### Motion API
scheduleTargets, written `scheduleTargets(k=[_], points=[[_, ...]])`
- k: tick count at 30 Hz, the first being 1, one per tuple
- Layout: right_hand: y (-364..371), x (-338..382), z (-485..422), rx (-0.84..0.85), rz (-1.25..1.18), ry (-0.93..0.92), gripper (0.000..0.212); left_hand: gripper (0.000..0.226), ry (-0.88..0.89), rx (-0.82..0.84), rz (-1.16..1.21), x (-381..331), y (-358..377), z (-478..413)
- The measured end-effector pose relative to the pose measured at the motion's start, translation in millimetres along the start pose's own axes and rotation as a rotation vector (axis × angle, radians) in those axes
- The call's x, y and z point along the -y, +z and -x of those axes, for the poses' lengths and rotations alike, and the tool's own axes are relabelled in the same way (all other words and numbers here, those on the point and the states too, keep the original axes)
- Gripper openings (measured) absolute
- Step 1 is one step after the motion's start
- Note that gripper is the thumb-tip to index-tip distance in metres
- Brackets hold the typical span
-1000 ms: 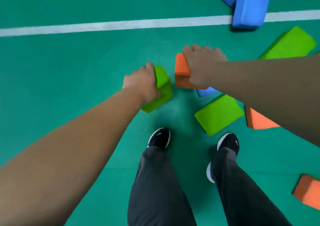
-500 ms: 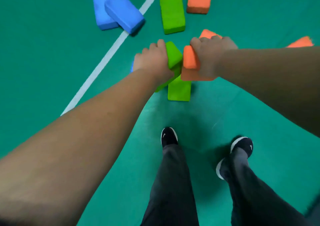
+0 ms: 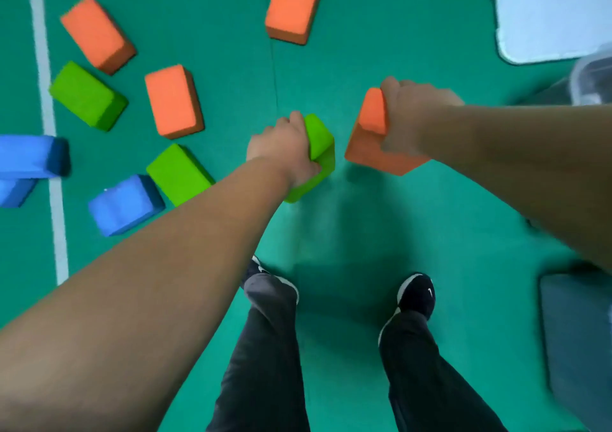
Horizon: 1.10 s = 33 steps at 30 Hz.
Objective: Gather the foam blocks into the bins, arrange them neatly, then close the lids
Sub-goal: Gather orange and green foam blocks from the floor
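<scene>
Green block (image 3: 319,148): gripped in left hand (image 3: 281,148), fingers curled round it. Orange block (image 3: 372,133): gripped likewise in right hand (image 3: 410,117). Both held apart.

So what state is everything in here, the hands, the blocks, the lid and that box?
left hand: grips a green block.
right hand: grips an orange block.
loose blocks: scattered on the floor at left, not gathered.
white lid: lying flat on the floor, off any bin.
clear bin: at the right edge, too blurred to tell its contents.
</scene>
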State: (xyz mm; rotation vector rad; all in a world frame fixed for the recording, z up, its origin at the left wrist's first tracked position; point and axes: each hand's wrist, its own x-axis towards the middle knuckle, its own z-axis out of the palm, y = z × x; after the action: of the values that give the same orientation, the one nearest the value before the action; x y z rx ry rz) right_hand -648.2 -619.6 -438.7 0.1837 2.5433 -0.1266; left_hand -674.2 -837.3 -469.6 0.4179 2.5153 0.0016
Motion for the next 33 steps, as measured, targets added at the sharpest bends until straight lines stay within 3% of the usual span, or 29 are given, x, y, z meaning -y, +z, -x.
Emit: scheduleTargets(k=[8, 15, 19, 24, 30, 33], points=[[39.7, -251.9, 101.2, -0.030, -0.293, 0.337, 0.062, 0.078, 0.316, 0.048, -0.118, -266.4, -0.3, -7.7], [82.3, -392.4, 185.7, -0.144, -0.448, 0.590, 0.067, 0.076, 0.533, 0.044, -0.242, -434.2, 3.0, -4.2], [95.6, -446.8, 198.7, -0.238, -0.458, 0.753, 0.080, 0.074, 0.698, 0.005, -0.275, -500.3, 10.8, -13.2], [114.1, -485.6, 185.8, -0.254, -0.587, 0.963, 0.079, 0.072, 0.907, -0.127, -0.212, -551.6, 17.2, -39.5], [133.3, -499.8, 177.2, -0.217, -0.822, 1.040, 0.106, 0.074, 1.026, -0.211, -0.163, -597.8, 16.4, -86.8], [138.1, -505.4, 167.9, -0.225, -0.880, 1.077, 0.098, 0.081, 1.125, -0.246, -0.240, -613.3, 14.1, -112.4]])
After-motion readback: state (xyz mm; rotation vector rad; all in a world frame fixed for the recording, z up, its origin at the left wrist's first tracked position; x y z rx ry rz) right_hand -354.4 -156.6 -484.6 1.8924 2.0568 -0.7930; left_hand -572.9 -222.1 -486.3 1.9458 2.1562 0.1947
